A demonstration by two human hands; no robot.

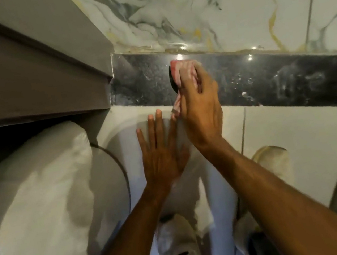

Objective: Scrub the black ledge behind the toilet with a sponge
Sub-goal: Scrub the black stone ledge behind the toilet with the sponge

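The ledge (243, 78) runs under the marble wall, smeared white toward its right end. My left hand (162, 150) lies flat and open on the toilet (121, 139); a slip there would pitch me forward. My right hand (200, 104) clamps the sponge (182, 70) near the ledge's left end, at risk of skidding on the wet surface.

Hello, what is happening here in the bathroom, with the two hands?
A person is cleaning the black ledge under the marble wall. The right hand presses a pink sponge onto the ledge near its left part. The left hand lies flat and open on the white toilet, holding nothing. Whitish smears and soapy streaks show along the ledge.
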